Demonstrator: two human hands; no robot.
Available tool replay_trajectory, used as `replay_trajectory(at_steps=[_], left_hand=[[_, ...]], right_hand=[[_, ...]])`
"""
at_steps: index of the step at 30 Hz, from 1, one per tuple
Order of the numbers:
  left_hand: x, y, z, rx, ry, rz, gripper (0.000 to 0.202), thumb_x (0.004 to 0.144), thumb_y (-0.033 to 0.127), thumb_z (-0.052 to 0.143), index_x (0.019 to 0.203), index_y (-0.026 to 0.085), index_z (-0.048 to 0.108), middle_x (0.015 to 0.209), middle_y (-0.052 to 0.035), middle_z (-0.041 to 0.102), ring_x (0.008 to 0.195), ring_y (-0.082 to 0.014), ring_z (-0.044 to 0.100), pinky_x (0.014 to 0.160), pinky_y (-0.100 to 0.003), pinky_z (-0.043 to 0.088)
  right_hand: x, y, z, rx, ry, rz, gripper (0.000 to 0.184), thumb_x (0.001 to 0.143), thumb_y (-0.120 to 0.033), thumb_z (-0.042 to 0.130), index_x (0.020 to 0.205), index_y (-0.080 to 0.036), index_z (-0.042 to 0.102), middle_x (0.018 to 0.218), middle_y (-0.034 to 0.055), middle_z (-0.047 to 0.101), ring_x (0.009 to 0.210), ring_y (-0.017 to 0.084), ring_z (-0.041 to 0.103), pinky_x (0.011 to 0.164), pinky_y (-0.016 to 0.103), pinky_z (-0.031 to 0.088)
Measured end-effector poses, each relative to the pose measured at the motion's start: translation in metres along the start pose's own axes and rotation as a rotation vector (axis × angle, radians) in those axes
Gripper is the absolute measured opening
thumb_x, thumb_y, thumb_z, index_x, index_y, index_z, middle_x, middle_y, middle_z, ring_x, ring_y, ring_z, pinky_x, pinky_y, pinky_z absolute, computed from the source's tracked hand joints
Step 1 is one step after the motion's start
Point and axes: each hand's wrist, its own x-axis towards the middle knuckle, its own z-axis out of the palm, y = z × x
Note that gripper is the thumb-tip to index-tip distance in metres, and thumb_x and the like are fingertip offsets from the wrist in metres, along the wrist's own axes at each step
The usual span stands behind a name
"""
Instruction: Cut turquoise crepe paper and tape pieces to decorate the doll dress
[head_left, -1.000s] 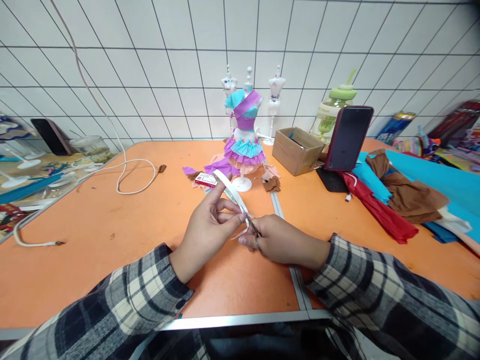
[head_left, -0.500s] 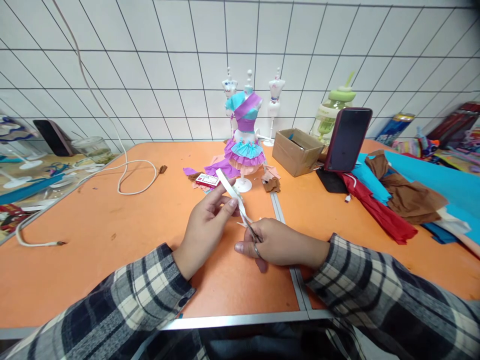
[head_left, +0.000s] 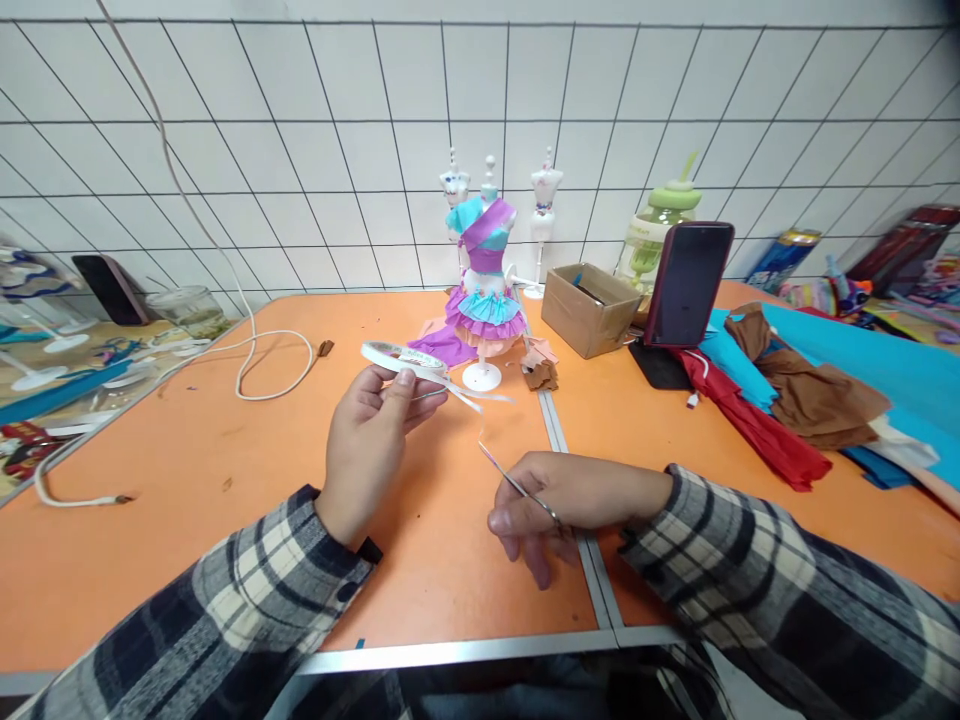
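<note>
The left hand (head_left: 367,435) holds a tape roll (head_left: 375,352), its loose ends (head_left: 466,398) pointing between three and four o'clock. The right hand (head_left: 547,500) holds scissors (head_left: 504,473), tips toward ten o'clock, near those ends. From the person, a dressed mannequin (head_left: 486,262) stands at twelve, box (head_left: 581,325) and propped phone (head_left: 690,285) at one, red cloth (head_left: 757,430) at two, looped cable (head_left: 310,352) at eleven.

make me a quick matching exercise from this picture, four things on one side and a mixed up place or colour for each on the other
Things:
1. white tape roll
2. scissors
3. cardboard box
4. front mannequin

Places or colours:
A. held in the right hand
B. dressed in blue and purple
C. held in the left hand
D. brown

Pairs: 1-C, 2-A, 3-D, 4-B
</note>
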Motion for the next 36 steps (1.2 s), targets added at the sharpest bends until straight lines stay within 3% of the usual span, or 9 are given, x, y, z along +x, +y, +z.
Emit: replay_trajectory(at_steps=[2,4,6,7,9,16,21,27,36], left_hand=[[0.003,-0.001,-0.003,0.013,-0.017,-0.022,0.031,0.086,0.045,0.065,0.103,0.019,0.061,0.095,-0.0047,0.074,0.081,-0.0152,0.072,0.083,-0.031,0.058],[0.002,-0.001,-0.002,0.026,-0.055,-0.03,0.031,0.086,0.044,0.065,0.103,0.018,0.062,0.092,-0.004,0.074,0.079,-0.0141,0.071,0.083,-0.03,0.058],[-0.001,-0.001,0.002,0.038,-0.097,-0.032,0.03,0.086,0.043,0.065,0.101,0.017,0.062,0.091,-0.0033,0.073,0.078,-0.0133,0.071,0.083,-0.028,0.058],[-0.003,-0.001,0.004,0.044,-0.119,-0.035,0.029,0.086,0.042,0.065,0.101,0.017,0.062,0.091,-0.0034,0.073,0.079,-0.0133,0.071,0.083,-0.028,0.058],[-0.008,-0.001,0.007,0.056,-0.153,-0.045,0.029,0.087,0.041,0.064,0.101,0.017,0.061,0.092,-0.0041,0.073,0.08,-0.0139,0.071,0.082,-0.028,0.058],[-0.014,-0.001,0.011,0.038,-0.281,-0.079,0.031,0.086,0.04,0.064,0.104,0.016,0.059,0.094,-0.0066,0.072,0.085,-0.0171,0.07,0.087,-0.032,0.056],[-0.014,-0.007,0.014,-0.063,-0.371,-0.106,0.047,0.07,0.023,0.081,0.108,0.019,0.052,0.106,-0.0061,0.068,0.093,-0.0184,0.07,0.086,-0.033,0.056],[-0.014,-0.007,0.017,-0.069,-0.332,-0.094,0.052,0.068,0.018,0.08,0.11,0.021,0.048,0.087,0.0012,0.067,0.075,-0.0124,0.071,0.074,-0.024,0.057],[-0.021,0.002,0.018,0.004,-0.212,-0.004,0.075,0.07,0.02,0.078,0.138,0.021,0.045,0.079,0.0014,0.069,0.071,-0.0118,0.069,0.074,-0.023,0.057]], right_hand=[[-0.002,0.0,0.0,-0.054,0.086,-0.129,0.05,0.076,-0.064,0.065,0.075,-0.015,0.061,0.049,-0.0019,0.057,0.038,0.007,0.042,0.038,0.018,0.029],[-0.002,0.001,0.0,-0.121,0.386,-0.323,0.045,0.077,-0.059,0.065,0.079,-0.015,0.064,0.05,-0.004,0.052,0.042,0.007,0.04,0.041,0.019,0.029],[0.001,0.002,-0.001,-0.224,0.794,-0.464,0.036,0.081,-0.049,0.065,0.092,-0.016,0.068,0.055,-0.005,0.049,0.047,0.007,0.04,0.047,0.021,0.031],[0.004,0.003,-0.002,-0.286,0.956,-0.484,0.034,0.082,-0.044,0.065,0.102,-0.017,0.069,0.057,-0.0052,0.048,0.049,0.008,0.041,0.049,0.021,0.032],[0.009,0.006,-0.006,-0.406,1.107,-0.443,0.039,0.083,-0.038,0.064,0.117,-0.021,0.067,0.059,-0.0055,0.048,0.052,0.009,0.042,0.051,0.022,0.033],[0.019,0.016,-0.014,-0.543,1.091,-0.297,0.02,0.081,-0.032,0.063,0.094,-0.019,0.072,0.057,-0.005,0.048,0.052,0.009,0.043,0.049,0.022,0.03],[0.021,0.013,-0.008,-0.269,0.88,-0.29,0.024,0.081,-0.036,0.064,0.094,-0.016,0.07,0.057,-0.0045,0.049,0.049,0.008,0.04,0.046,0.02,0.029],[0.023,0.01,-0.005,-0.095,0.836,-0.309,0.026,0.079,-0.037,0.068,0.092,-0.015,0.068,0.059,-0.003,0.055,0.046,0.007,0.043,0.044,0.019,0.03],[0.016,0.01,0.002,-0.327,0.985,-0.285,0.025,0.08,-0.04,0.064,0.088,-0.017,0.071,0.061,-0.0009,0.059,0.051,0.01,0.048,0.048,0.021,0.034]])
